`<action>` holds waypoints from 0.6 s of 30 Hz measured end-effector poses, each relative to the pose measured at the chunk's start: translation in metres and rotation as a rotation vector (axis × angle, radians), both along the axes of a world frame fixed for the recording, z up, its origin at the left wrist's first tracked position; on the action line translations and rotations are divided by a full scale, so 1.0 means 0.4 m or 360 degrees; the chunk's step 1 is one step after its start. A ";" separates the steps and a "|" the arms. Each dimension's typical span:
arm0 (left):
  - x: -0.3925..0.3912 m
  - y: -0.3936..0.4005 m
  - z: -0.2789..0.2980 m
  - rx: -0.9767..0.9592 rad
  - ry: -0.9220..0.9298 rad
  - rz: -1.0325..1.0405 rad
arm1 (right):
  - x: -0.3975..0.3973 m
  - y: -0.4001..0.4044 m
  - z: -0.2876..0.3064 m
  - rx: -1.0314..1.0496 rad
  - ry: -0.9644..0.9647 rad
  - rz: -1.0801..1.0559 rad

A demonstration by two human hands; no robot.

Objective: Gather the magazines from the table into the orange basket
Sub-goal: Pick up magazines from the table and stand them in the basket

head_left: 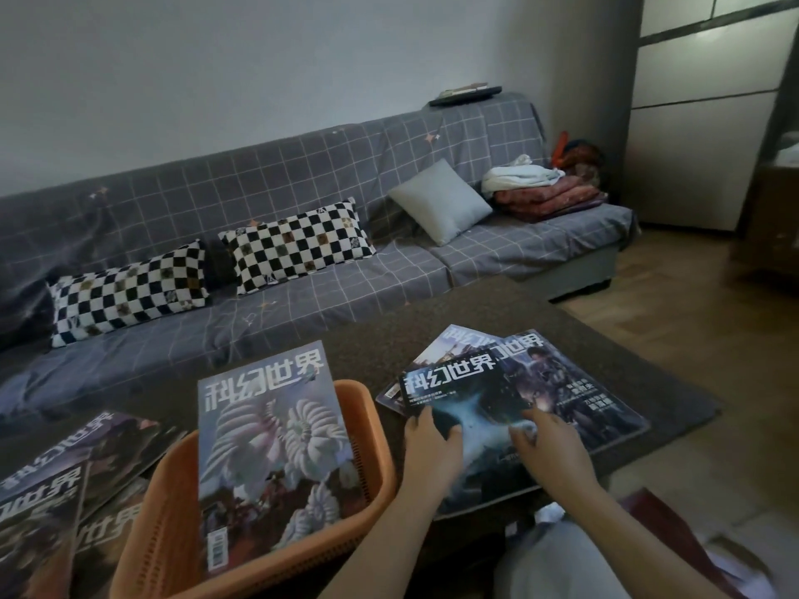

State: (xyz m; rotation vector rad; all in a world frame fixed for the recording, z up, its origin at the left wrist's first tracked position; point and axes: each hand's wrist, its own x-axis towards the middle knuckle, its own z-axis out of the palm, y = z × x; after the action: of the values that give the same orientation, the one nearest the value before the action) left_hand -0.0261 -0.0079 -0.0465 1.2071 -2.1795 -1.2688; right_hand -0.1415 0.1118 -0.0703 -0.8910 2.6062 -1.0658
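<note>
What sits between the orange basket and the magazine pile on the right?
Head view: only bare dark tabletop separates the orange basket from the right-hand magazine pile; nearer the camera the left hand crosses that gap.
</note>
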 end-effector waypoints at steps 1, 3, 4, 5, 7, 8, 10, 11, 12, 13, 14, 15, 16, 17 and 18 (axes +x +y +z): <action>-0.006 0.000 -0.012 0.0040 -0.0002 0.0037 | -0.007 0.004 -0.008 0.0018 -0.0013 0.0001; -0.009 -0.003 -0.033 0.0098 0.0019 0.0164 | -0.019 0.008 -0.022 0.0029 -0.0019 -0.0004; -0.008 -0.006 -0.039 0.0124 0.0048 0.0234 | -0.024 0.008 -0.026 0.0032 -0.0025 -0.0017; -0.007 -0.010 -0.044 0.0144 0.0076 0.0290 | -0.030 0.009 -0.029 0.0033 -0.0043 -0.0036; -0.006 -0.019 -0.050 0.0165 0.0084 0.0351 | -0.039 0.011 -0.031 0.0049 -0.0070 -0.0073; -0.005 -0.022 -0.052 0.0187 0.0066 0.0375 | -0.042 0.013 -0.032 0.0075 -0.0060 -0.0089; -0.002 -0.024 -0.057 0.0299 0.0077 0.0415 | -0.048 0.019 -0.036 0.0143 -0.0043 -0.0139; 0.001 -0.020 -0.061 0.0363 0.0130 0.0403 | -0.050 0.023 -0.039 0.0160 -0.0044 -0.0161; 0.003 -0.015 -0.066 0.0413 0.0187 0.0372 | -0.051 0.027 -0.043 0.0162 -0.0048 -0.0179; 0.006 -0.009 -0.071 0.0456 0.0235 0.0337 | -0.053 0.031 -0.048 0.0158 -0.0059 -0.0203; 0.008 -0.001 -0.073 0.0499 0.0278 0.0305 | -0.053 0.035 -0.051 0.0168 -0.0075 -0.0232; 0.010 0.007 -0.073 0.0539 0.0321 0.0275 | -0.053 0.039 -0.053 0.0183 -0.0091 -0.0256; 0.013 0.016 -0.071 0.0560 0.0364 0.0248 | -0.053 0.044 -0.052 0.0189 -0.0111 -0.0269; 0.014 0.022 -0.070 0.0547 0.0407 0.0225 | -0.053 0.049 -0.051 0.0185 -0.0133 -0.0275; 0.016 0.028 -0.066 0.0500 0.0439 0.0204 | -0.052 0.054 -0.047 0.0179 -0.0165 -0.0280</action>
State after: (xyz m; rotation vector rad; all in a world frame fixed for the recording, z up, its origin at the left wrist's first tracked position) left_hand -0.0195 0.0035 -0.0730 1.1792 -1.7267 -1.6556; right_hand -0.1622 0.1335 -0.0893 -0.5755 2.6650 -0.9662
